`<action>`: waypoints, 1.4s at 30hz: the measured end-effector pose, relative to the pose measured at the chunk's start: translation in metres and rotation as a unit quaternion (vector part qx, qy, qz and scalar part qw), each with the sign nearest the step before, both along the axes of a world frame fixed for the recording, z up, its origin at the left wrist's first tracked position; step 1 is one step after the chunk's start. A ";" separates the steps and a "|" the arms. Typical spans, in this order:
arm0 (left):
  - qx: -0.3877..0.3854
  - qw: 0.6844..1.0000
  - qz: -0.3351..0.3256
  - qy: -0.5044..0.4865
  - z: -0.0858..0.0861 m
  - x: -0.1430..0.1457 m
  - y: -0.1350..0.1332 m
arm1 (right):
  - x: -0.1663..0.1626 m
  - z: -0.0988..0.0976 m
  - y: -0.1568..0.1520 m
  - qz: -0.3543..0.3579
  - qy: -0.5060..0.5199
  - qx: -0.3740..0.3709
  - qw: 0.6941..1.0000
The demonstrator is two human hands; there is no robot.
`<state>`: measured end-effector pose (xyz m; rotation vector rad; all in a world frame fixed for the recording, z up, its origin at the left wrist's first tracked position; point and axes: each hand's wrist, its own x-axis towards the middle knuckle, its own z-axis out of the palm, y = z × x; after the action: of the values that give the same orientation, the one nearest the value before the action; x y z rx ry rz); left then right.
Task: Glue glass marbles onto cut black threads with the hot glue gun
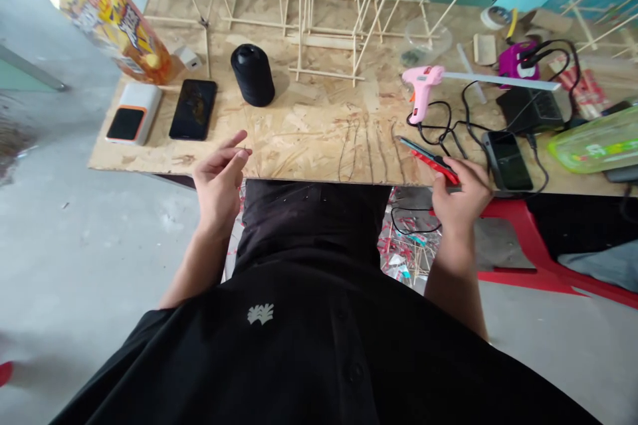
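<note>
Red is the handle of the pointed tool [428,163], which the right hand [463,192] grips at the front edge of the bench [304,153]. The left hand [219,176] pinches what looks like a thin dark strand [245,148]. Dark threads [369,146] lie along this edge, between the hands. Better to keep them apart and turn the tip away from fingers. Toward the back edge, a clear tub [437,46] contains small dark pieces; by the back left corner, a bottle [119,26] seems to have orange liquid low inside.
</note>
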<state>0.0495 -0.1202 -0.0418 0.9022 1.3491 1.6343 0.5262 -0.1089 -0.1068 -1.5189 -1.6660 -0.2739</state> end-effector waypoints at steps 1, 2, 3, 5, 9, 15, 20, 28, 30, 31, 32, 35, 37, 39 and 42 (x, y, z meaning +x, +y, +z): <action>0.011 1.000 0.011 -0.004 0.005 0.000 -0.003 | -0.002 0.003 -0.001 0.005 -0.003 0.014 1.000; 0.019 1.000 0.018 -0.009 0.010 0.000 -0.006 | -0.006 0.007 -0.002 0.005 -0.004 0.031 1.000; 0.020 1.000 0.016 -0.017 0.015 0.002 -0.009 | -0.013 0.014 -0.005 0.002 0.000 0.049 0.999; 0.002 0.999 -0.016 -0.036 0.022 0.010 -0.018 | -0.037 0.030 -0.013 0.004 0.039 0.073 0.997; -0.032 0.989 -0.143 -0.025 0.025 0.033 -0.037 | -0.114 0.065 -0.036 0.201 0.261 -0.028 0.944; -0.008 0.952 -0.303 0.044 0.024 0.055 -0.049 | -0.207 0.079 -0.040 0.445 0.379 -0.252 0.771; -0.026 0.943 -0.312 0.112 0.023 0.060 -0.052 | -0.220 0.066 -0.039 0.418 0.417 -0.227 0.775; 0.121 0.914 -0.044 0.385 0.040 -0.002 0.050 | -0.207 0.062 -0.042 0.366 0.454 -0.217 0.783; 0.095 0.884 0.009 0.458 0.052 -0.025 0.101 | -0.206 0.061 -0.042 0.363 0.457 -0.222 0.781; 0.071 0.867 0.016 0.493 0.056 -0.033 0.125 | -0.206 0.060 -0.042 0.365 0.454 -0.226 0.781; 0.043 0.850 0.007 0.524 0.060 -0.039 0.147 | -0.207 0.060 -0.043 0.368 0.449 -0.230 0.781; -0.050 0.800 -0.066 0.594 0.065 -0.045 0.191 | -0.208 0.057 -0.046 0.384 0.426 -0.234 0.785; -0.084 0.772 -0.103 0.622 0.066 -0.045 0.204 | -0.208 0.055 -0.048 0.395 0.416 -0.231 0.786; -0.080 0.753 -0.144 0.637 0.069 -0.048 0.207 | -0.207 0.053 -0.050 0.401 0.415 -0.227 0.784; -0.056 0.737 -0.216 0.638 0.073 -0.055 0.206 | -0.206 0.051 -0.050 0.405 0.420 -0.228 0.779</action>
<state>-0.0056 0.0856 0.0313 2.2518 1.7935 0.3849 0.3198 -0.1594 -0.0561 -0.8291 -1.4715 1.1829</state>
